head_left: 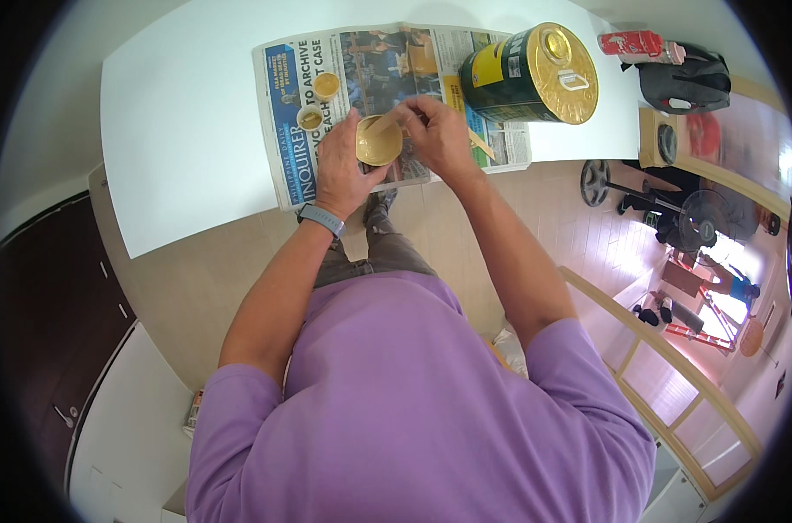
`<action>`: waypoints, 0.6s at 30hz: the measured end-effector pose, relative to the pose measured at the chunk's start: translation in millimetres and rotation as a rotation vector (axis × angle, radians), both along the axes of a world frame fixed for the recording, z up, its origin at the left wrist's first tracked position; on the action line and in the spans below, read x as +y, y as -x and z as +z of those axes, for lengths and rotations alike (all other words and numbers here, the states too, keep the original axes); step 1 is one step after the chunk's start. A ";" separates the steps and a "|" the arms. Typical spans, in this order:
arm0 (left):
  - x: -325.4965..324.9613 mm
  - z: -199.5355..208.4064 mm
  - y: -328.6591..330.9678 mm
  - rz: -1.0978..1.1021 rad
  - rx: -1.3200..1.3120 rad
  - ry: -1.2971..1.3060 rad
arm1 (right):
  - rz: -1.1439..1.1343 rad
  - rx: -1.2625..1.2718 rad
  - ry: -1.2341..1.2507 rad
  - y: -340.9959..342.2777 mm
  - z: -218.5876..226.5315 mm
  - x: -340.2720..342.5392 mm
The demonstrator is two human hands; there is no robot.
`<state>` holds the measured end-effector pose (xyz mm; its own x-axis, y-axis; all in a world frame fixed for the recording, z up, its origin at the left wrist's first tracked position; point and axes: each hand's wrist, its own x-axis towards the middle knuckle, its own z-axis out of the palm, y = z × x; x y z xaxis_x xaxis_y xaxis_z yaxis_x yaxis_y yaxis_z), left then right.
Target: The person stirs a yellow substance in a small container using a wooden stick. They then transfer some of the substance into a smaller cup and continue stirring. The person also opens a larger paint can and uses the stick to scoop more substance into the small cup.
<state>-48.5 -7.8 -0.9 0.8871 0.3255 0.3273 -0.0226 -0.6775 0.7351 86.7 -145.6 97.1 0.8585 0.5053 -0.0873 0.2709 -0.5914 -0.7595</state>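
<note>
My left hand (337, 166) is wrapped round a small round cup (378, 142) with a golden-yellow inside, tilted toward me above the newspaper (282, 166). Over the cup's rim, my right hand (435, 135) is closed in a pinch. A thin, pale stick seems to run from its fingertips into the cup, though the fingers hide most of it. Two small cups, one with amber contents (326, 85) and one with a pale rim (309, 118), stand left of the held cup. Beside my right hand, a flat wooden stick (481, 146) lies on the paper.
A large dark green can (535, 74) with a gold lid stands on the white table (178, 131), right of my hands. Beyond it are a red bottle (631, 44) and a black bag (688, 80). Fans (705, 218) and a red ladder (701, 336) stand at far right.
</note>
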 end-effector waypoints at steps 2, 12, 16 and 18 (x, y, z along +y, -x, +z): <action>0.9 0.0 0.4 -0.007 -0.015 0.008 | 0.012 -0.094 0.013 -7.3 3.7 -5.2; 2.3 3.8 -1.6 -0.064 -0.091 0.005 | -0.012 0.036 0.007 21.8 4.7 -18.8; 4.6 5.9 -2.9 -0.080 -0.088 -0.004 | -0.094 0.023 -0.065 7.4 -4.7 -13.5; 4.4 6.7 -2.6 -0.084 -0.088 -0.009 | -0.083 -0.028 -0.037 3.7 -5.4 -20.1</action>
